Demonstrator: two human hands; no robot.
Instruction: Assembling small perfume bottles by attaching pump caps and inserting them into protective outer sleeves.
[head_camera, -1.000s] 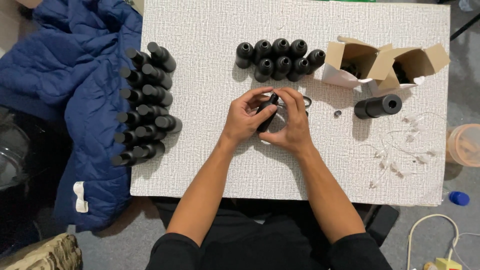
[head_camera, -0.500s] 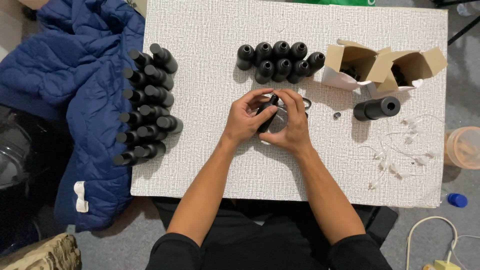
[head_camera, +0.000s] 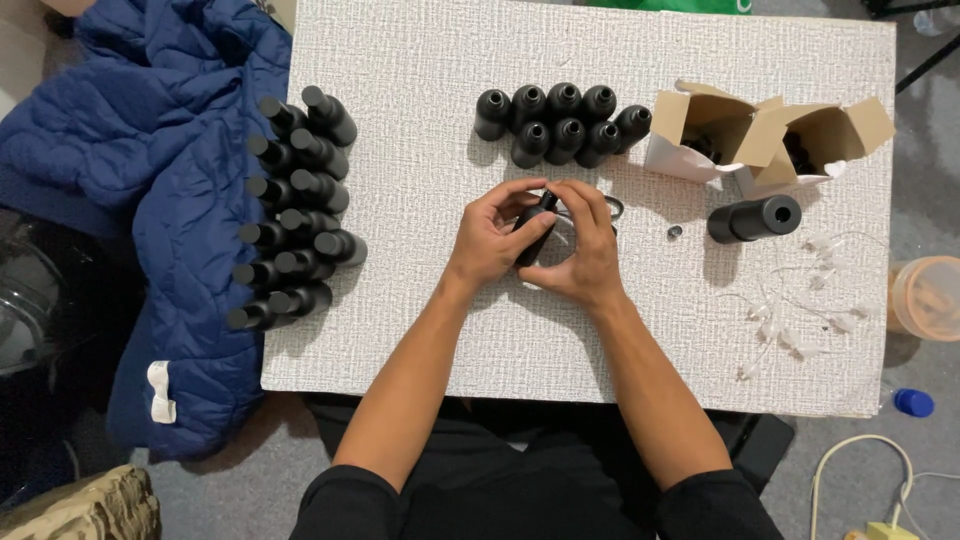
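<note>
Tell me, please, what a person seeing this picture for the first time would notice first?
First, the two bare hands at the table's middle: the left hand and right hand together hold one small black bottle. Next, the many black bottles lying in rows at the table's left edge, beside a blue jacket. A cluster of upright black bottles stands behind the hands, with two open cardboard boxes to its right.

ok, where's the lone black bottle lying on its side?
In the head view, the lone black bottle lies on the table right of both hands, just below the two open cardboard boxes, with a small ring to its left.
</note>
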